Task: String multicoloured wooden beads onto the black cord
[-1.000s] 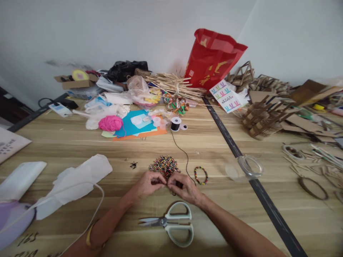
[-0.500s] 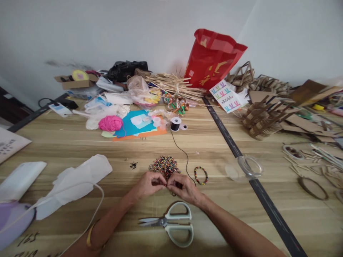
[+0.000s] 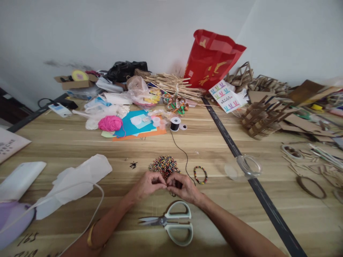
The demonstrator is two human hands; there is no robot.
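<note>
My left hand (image 3: 151, 183) and my right hand (image 3: 184, 187) meet at the fingertips, each in a pinch, just in front of a heap of small multicoloured beads (image 3: 164, 165). What the left fingers pinch is too small to make out. A thin black cord (image 3: 180, 148) runs from its spool (image 3: 175, 124) to my right hand, and a bit of it shows beneath those fingers. To the right lies a beaded bracelet (image 3: 200, 175). Scissors (image 3: 167, 222) with pale handles lie open between my forearms, blades pointing left.
Short black pieces (image 3: 133, 165) lie left of the beads. Pink yarn (image 3: 110, 123) and coloured paper (image 3: 131, 125) are farther back. A clear ring-shaped roll (image 3: 249, 166) rests on the dark strip at right. A red bag (image 3: 213, 60) and small woven baskets (image 3: 259, 119) stand behind.
Both hands stay pinched together in nearly the same place. A small reddish spot between the fingertips earlier is no longer clearly visible. The view has shifted very slightly.
</note>
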